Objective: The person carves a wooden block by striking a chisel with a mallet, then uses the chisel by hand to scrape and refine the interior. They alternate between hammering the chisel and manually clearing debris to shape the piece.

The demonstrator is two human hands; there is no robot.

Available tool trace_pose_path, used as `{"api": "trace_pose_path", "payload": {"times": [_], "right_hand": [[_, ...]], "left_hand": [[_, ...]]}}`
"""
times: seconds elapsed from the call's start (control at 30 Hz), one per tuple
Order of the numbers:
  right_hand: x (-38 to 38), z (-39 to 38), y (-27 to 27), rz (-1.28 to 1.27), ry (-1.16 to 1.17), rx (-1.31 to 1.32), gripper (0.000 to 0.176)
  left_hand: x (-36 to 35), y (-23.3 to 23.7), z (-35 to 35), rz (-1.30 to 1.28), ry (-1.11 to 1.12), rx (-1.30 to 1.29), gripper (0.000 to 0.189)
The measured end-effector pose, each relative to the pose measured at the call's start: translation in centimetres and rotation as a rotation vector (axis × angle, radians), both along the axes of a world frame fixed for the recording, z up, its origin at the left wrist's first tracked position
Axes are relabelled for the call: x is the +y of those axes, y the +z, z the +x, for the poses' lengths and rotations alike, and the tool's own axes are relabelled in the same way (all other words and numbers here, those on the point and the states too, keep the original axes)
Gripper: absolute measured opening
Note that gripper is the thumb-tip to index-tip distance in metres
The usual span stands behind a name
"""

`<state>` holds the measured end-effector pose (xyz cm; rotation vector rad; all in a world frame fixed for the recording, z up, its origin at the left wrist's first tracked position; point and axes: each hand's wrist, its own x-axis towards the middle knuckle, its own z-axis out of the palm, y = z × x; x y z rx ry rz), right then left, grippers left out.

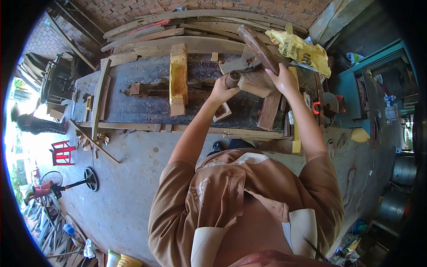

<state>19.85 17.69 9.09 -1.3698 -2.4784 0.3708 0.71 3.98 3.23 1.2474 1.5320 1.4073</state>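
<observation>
My left hand (222, 92) is closed around a short dark handle with a round end (233, 79); its lower part is hidden by my fingers. My right hand (284, 81) grips a thick dark wooden stick (259, 44), which slants up and to the left above the bench. Between my hands lies a light wooden block (256, 84). Below it, a small wooden piece with a hollow (222, 112) is beside my left forearm. A brown wooden board (269, 112) rests at an angle near my right forearm.
The dark workbench (147, 107) carries a yellowish wooden beam (179, 78) lying across it. Long planks (147, 38) are stacked along the brick wall. A yellow bag (304, 52) lies at the back right. On the left floor stand a red stool (63, 153) and a fan (44, 189).
</observation>
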Motion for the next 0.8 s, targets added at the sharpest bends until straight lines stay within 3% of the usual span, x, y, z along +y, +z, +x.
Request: {"api": "trace_pose_path", "payload": {"times": [0.2,0.33,0.43,0.63,0.73,0.8], "right_hand": [[2.5,-3.3,-3.2,0.049,0.074,-0.253,0.05],[3.4,-3.7,-3.7,0.01,0.074,-0.298,0.049],[3.7,-3.6,-4.0,0.122,0.1,-0.275,0.048],[3.6,-3.6,-2.1,-0.09,0.117,-0.405,0.056],[2.2,-4.0,-1.1,0.099,0.073,-0.262,0.061],[1.6,-5.0,0.3,-0.116,0.147,0.272,0.064]], "left_hand": [[0.1,-0.8,-0.2,-0.043,-0.007,-0.031,0.03],[0.3,-1.4,-0.2,-0.016,-0.006,-0.041,0.031],[0.2,-1.3,-0.2,-0.014,-0.004,-0.036,0.032],[0.3,-0.9,0.0,-0.015,-0.016,-0.041,0.032],[0.3,-0.8,0.0,-0.027,-0.013,-0.035,0.033],[0.1,-0.8,-0.1,-0.03,-0.007,-0.025,0.033]]}}
